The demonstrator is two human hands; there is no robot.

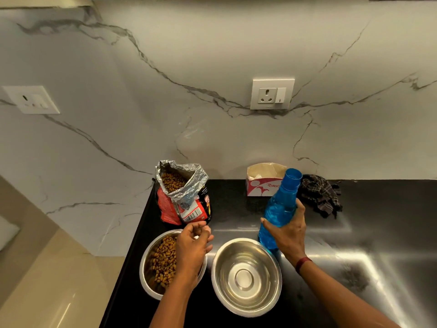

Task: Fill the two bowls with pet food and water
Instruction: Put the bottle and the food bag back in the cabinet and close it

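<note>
Right hand grasping blue bottle, upright, neck toward 12 o'clock. Empty bowl just beside at 7 o'clock. Left hand loosely curled over filled bowl.

Left hand hovers, fingers loosely curled inward, forearm reaching forward; right hand wraps tight in a grip, wrist banded.

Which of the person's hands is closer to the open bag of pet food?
Left. The left hand hovers just in front of the pet food bag, over the bowl with kibble. The right hand is farther off to the right, gripping the blue bottle.
</note>
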